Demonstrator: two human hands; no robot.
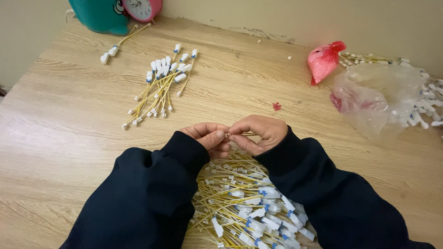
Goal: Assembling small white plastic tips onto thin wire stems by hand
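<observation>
**Both hands pinched on one small connector above the wire pile**

I see my two hands meeting at the middle of the wooden table (69, 138), fingertips together. My left hand (207, 137) has its fingers curled in, thumb pressed against a tiny white connector (227, 135), and my right hand (259, 133) closes on the same piece from the other side. A thin yellow wire (249, 134) runs from the connector to the right, across my right fingers. Both hands are gripping, neither is open. Dark navy sleeves cover both arms down to the wrists.

Just near of my hands, between my forearms, lies a big loose pile of yellow wire leads (240, 203) with white and blue plug ends, tangled in every direction. My hands sit just above its far edge.

Far and to the left lies a tidier bundle of leads (161, 85), with the larger white plugs at the far end and the small connectors fanning out nearer to me. Further left, a separate pair of leads (121, 44) lies just beside a teal object (99, 16) and a pink round clock (143, 8) at the far edge.

On the right, a crumpled clear plastic bag (378, 99) lies over more white-ended leads (427, 103), with a small knotted pink bag (324, 60) just far-left of it. A tiny red scrap (276, 106) lies on the table, far of my right hand.
</observation>
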